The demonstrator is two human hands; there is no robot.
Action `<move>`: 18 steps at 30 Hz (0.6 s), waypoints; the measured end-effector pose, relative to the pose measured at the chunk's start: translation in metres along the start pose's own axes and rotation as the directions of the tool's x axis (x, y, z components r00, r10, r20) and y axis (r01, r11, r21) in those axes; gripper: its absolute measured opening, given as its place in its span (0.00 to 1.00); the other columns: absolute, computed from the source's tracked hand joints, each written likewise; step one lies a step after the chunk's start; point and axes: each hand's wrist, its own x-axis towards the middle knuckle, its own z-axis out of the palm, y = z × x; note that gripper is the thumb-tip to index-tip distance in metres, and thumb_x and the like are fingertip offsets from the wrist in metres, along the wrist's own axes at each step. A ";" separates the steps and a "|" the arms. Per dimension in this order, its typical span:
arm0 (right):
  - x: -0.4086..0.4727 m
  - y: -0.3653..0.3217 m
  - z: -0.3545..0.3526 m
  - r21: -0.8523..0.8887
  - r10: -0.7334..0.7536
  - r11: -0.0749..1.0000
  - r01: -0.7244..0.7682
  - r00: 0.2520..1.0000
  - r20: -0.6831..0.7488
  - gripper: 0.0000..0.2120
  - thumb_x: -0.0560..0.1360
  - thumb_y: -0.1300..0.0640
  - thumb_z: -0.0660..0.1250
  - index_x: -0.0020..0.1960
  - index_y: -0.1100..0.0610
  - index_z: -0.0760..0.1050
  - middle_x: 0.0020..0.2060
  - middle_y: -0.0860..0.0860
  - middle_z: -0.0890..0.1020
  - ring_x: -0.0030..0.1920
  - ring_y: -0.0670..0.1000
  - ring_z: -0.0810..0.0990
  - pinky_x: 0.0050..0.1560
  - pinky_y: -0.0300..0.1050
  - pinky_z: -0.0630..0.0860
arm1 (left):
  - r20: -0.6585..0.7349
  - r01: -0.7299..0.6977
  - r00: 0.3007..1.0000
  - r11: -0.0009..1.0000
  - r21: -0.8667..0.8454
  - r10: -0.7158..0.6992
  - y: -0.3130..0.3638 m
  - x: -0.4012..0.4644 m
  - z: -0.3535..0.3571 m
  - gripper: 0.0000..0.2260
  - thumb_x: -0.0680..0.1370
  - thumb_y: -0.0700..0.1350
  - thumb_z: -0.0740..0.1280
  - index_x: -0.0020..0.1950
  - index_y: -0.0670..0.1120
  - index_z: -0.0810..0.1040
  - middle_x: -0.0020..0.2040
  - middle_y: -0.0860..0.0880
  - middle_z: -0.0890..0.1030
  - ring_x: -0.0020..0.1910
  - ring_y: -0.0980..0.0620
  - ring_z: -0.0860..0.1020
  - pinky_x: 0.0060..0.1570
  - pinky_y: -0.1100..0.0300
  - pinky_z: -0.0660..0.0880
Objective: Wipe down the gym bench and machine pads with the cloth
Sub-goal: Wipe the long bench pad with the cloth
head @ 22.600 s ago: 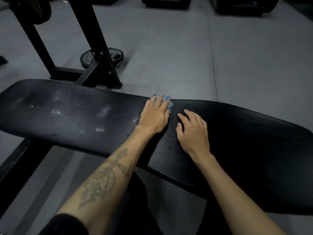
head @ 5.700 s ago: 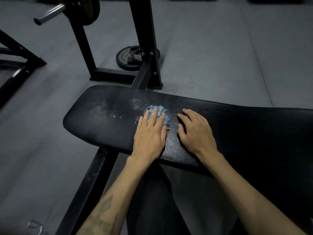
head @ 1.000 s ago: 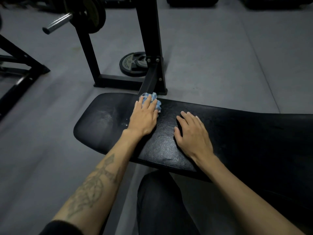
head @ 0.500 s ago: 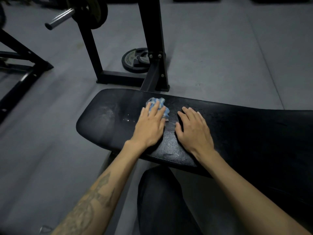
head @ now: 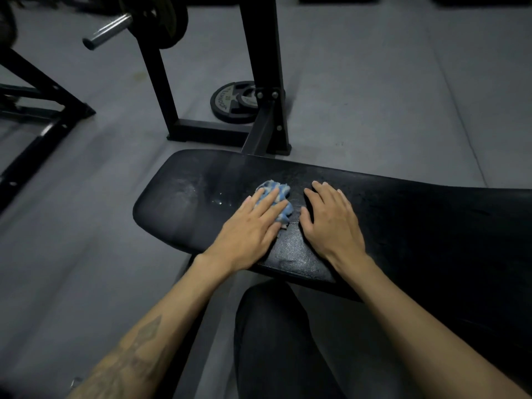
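One pad carries all the work: the desk (head: 403,226), a long black gym bench whose long axis runs left to right across the view, with its rounded end at the left. All places below are given relative to that rounded end.

Pale streaks and a few wet spots (head: 201,194) lie between the rounded end and the hands, on the part of the pad nearest that end. This section looks not yet wiped, so the coming stroke probably runs leftward along the long axis.

Left hand (head: 253,226) lies flat, fingers straight, pressing the cloth (head: 277,197) onto the pad. It is the hand nearer the rounded end and nearer the streaks.

Right hand (head: 331,220) rests just beside it, farther from the rounded end, palm down with fingers spread and holding nothing. It appears to serve as a brace.

Cloth is a small blue and white wad, mostly under the left fingers, with its far and right edges showing.
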 end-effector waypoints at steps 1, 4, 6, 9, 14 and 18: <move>0.000 0.000 0.000 -0.003 0.001 1.000 -0.001 1.000 0.000 0.23 0.80 0.50 0.58 0.72 0.59 0.72 0.73 0.57 0.72 0.75 0.56 0.67 0.78 0.55 0.60 | 0.008 -0.003 1.000 1.000 0.024 0.003 -0.008 0.000 -0.001 0.31 0.82 0.59 0.41 0.82 0.50 0.60 0.84 0.50 0.54 0.83 0.47 0.50 0.81 0.49 0.50; 0.000 0.000 0.000 -0.009 -0.002 1.000 0.002 1.000 0.004 0.23 0.81 0.50 0.58 0.72 0.59 0.71 0.73 0.56 0.72 0.75 0.56 0.67 0.78 0.55 0.59 | -0.022 0.109 0.994 0.994 0.028 -0.109 -0.015 0.007 -0.004 0.34 0.80 0.59 0.39 0.82 0.48 0.61 0.84 0.48 0.54 0.83 0.44 0.51 0.81 0.45 0.52; 0.000 0.000 0.000 -0.006 0.004 1.000 -0.004 1.000 0.004 0.23 0.81 0.50 0.59 0.72 0.59 0.71 0.73 0.56 0.72 0.75 0.56 0.66 0.78 0.55 0.59 | -0.060 0.198 0.978 0.980 -0.014 -0.198 -0.001 0.008 -0.002 0.34 0.79 0.59 0.39 0.81 0.47 0.61 0.84 0.47 0.56 0.83 0.42 0.51 0.81 0.45 0.48; 0.000 -0.001 0.000 0.004 0.002 1.000 -0.002 1.000 0.010 0.23 0.81 0.51 0.59 0.72 0.59 0.71 0.73 0.57 0.72 0.75 0.56 0.66 0.78 0.56 0.59 | -0.074 0.120 0.990 0.992 -0.031 -0.122 0.018 -0.007 0.005 0.32 0.81 0.58 0.41 0.81 0.47 0.63 0.83 0.47 0.57 0.83 0.43 0.52 0.80 0.49 0.46; 0.000 -0.001 -0.001 -0.007 0.005 1.000 -0.004 1.000 0.018 0.23 0.81 0.51 0.59 0.73 0.59 0.71 0.73 0.57 0.71 0.76 0.56 0.66 0.78 0.55 0.58 | -0.069 0.013 0.998 1.000 0.026 -0.011 -0.004 -0.024 0.002 0.28 0.84 0.56 0.45 0.81 0.48 0.64 0.83 0.50 0.58 0.82 0.46 0.54 0.80 0.49 0.50; 0.000 -0.001 -0.002 -0.011 0.006 1.000 -0.006 1.000 0.015 0.23 0.82 0.51 0.58 0.73 0.59 0.71 0.73 0.56 0.71 0.76 0.56 0.65 0.79 0.54 0.57 | -0.134 0.223 0.966 0.975 -0.008 -0.222 0.000 -0.012 0.005 0.31 0.82 0.57 0.42 0.81 0.48 0.64 0.82 0.47 0.60 0.82 0.43 0.55 0.80 0.48 0.48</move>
